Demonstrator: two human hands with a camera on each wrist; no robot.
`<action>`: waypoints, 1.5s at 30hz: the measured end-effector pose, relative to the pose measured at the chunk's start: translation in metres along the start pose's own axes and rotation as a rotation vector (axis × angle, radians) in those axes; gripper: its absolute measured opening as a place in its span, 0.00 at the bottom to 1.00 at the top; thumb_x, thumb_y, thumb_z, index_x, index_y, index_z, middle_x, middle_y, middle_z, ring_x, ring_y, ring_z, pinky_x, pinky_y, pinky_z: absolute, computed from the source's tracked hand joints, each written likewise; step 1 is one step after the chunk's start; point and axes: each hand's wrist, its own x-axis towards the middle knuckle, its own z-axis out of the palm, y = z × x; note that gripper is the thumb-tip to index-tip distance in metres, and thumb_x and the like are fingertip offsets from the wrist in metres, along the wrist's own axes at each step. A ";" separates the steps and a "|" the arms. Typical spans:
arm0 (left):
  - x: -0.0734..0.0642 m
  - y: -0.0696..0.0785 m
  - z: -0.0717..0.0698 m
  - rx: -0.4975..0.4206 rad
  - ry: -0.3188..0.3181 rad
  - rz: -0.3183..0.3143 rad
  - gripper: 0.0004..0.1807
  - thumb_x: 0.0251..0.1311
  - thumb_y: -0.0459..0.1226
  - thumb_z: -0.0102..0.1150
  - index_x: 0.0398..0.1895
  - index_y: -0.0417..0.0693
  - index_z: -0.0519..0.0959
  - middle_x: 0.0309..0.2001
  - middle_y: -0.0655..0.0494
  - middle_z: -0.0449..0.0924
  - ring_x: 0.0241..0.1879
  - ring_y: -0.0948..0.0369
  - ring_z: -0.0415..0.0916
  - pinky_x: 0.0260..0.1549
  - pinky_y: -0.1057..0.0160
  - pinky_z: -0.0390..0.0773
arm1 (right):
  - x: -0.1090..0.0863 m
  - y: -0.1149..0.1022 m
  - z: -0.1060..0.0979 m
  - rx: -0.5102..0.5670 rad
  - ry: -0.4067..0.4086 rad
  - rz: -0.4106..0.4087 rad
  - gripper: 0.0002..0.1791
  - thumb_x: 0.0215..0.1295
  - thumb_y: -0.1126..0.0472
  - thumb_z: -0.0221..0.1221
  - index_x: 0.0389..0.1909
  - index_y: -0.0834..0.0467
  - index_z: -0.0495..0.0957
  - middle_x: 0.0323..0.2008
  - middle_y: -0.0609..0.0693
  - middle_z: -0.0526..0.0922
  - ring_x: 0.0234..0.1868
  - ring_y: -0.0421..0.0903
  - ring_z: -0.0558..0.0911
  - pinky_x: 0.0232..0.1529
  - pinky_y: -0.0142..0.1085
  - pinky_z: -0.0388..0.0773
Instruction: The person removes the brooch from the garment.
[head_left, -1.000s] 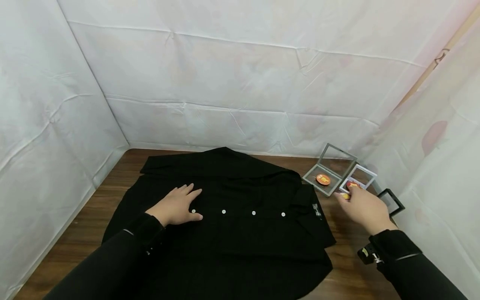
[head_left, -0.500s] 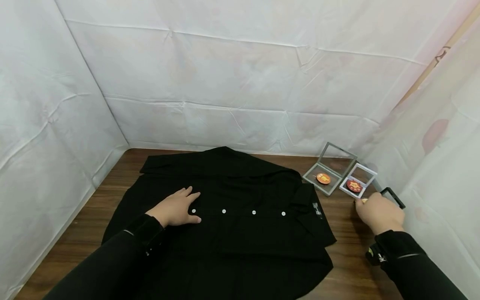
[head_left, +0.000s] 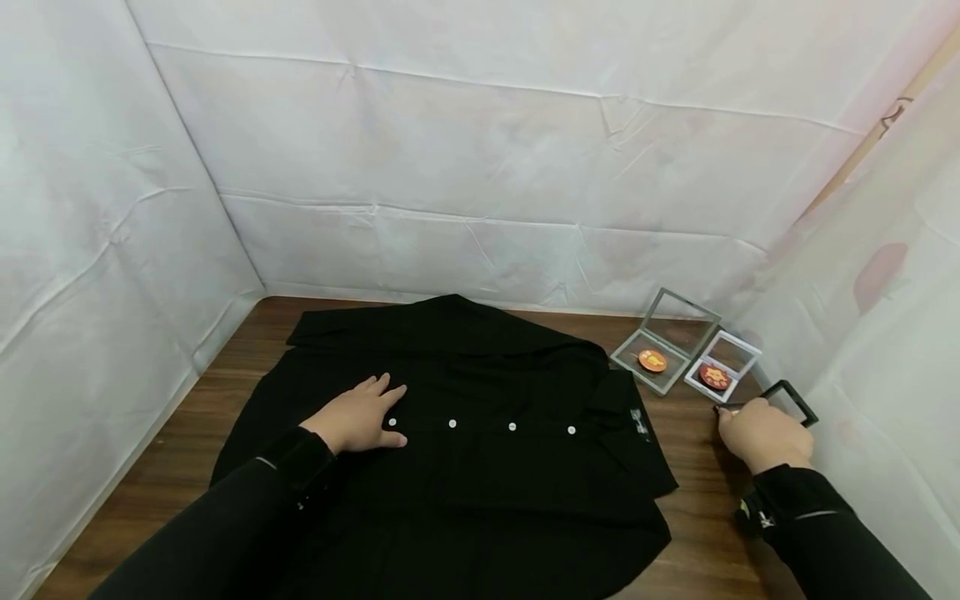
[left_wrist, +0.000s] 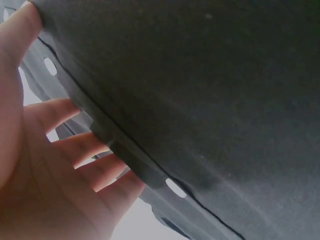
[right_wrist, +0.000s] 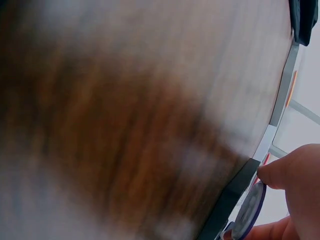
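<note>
My left hand (head_left: 358, 415) rests spread on a black shirt (head_left: 480, 475) with white buttons. In the left wrist view, its fingertips (left_wrist: 131, 181) lie along the button placket. Over at the right, my right hand (head_left: 768, 437) pinches a round badge (right_wrist: 250, 212) between thumb and fingers, tilted on edge, its greyish back showing in the right wrist view. That badge is right at a small open case with a black frame (right_wrist: 230, 197). In the head view the raised lid (head_left: 791, 402) of this case shows, while the hand hides most of its base and the badge.
An open grey case (head_left: 648, 382) holds an orange badge (head_left: 652, 360). Beside it stands an open white case (head_left: 696, 390) with a red badge (head_left: 715, 377). White cloth walls (head_left: 465, 167) enclose the wooden table (head_left: 697, 533) at the back and both sides.
My right hand has moved right and toward me with the badge, from over the white case to the black case. The left hand stays on the shirt.
</note>
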 end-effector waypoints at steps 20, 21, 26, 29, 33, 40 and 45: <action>-0.003 0.001 -0.004 0.025 -0.044 -0.011 0.48 0.65 0.61 0.63 0.80 0.44 0.61 0.79 0.32 0.50 0.77 0.34 0.49 0.69 0.35 0.59 | 0.010 0.002 0.005 0.027 -0.022 0.067 0.44 0.79 0.41 0.43 0.60 0.86 0.55 0.49 0.85 0.72 0.46 0.77 0.78 0.36 0.62 0.78; -0.003 0.001 -0.005 0.021 -0.043 -0.012 0.48 0.65 0.60 0.64 0.80 0.44 0.61 0.79 0.32 0.50 0.77 0.34 0.49 0.69 0.35 0.59 | 0.010 0.001 0.005 0.029 -0.024 0.071 0.45 0.79 0.40 0.43 0.60 0.86 0.55 0.49 0.85 0.72 0.46 0.78 0.78 0.36 0.62 0.78; -0.005 0.000 -0.006 0.016 -0.037 -0.012 0.48 0.65 0.60 0.64 0.80 0.44 0.61 0.79 0.32 0.50 0.76 0.34 0.49 0.69 0.34 0.60 | 0.013 0.001 0.006 0.027 -0.038 0.084 0.47 0.80 0.37 0.42 0.62 0.85 0.53 0.50 0.85 0.72 0.47 0.77 0.77 0.36 0.62 0.77; -0.005 -0.001 -0.005 0.022 -0.031 -0.009 0.48 0.65 0.60 0.64 0.80 0.44 0.61 0.79 0.31 0.50 0.76 0.34 0.50 0.69 0.35 0.60 | 0.013 0.000 0.006 0.011 -0.046 0.071 0.48 0.81 0.36 0.40 0.64 0.84 0.52 0.49 0.85 0.72 0.46 0.77 0.78 0.36 0.62 0.77; -0.004 -0.003 -0.003 0.027 -0.027 -0.008 0.48 0.65 0.60 0.64 0.80 0.44 0.61 0.79 0.31 0.51 0.76 0.34 0.50 0.69 0.35 0.60 | 0.011 0.000 0.005 -0.002 -0.058 0.049 0.48 0.81 0.35 0.39 0.65 0.83 0.51 0.44 0.83 0.74 0.42 0.75 0.79 0.35 0.61 0.77; -0.002 -0.002 -0.003 0.027 -0.030 -0.004 0.49 0.65 0.61 0.64 0.80 0.45 0.61 0.79 0.32 0.50 0.77 0.34 0.50 0.69 0.35 0.60 | 0.005 0.002 0.004 0.041 -0.029 0.017 0.43 0.81 0.36 0.41 0.61 0.78 0.56 0.33 0.76 0.76 0.33 0.69 0.80 0.30 0.58 0.77; -0.001 0.001 -0.004 0.025 -0.035 -0.002 0.48 0.65 0.61 0.64 0.80 0.46 0.61 0.79 0.32 0.51 0.76 0.34 0.50 0.69 0.35 0.60 | 0.004 0.005 0.004 0.063 -0.016 -0.001 0.41 0.81 0.37 0.43 0.60 0.77 0.57 0.32 0.76 0.76 0.31 0.69 0.80 0.28 0.58 0.77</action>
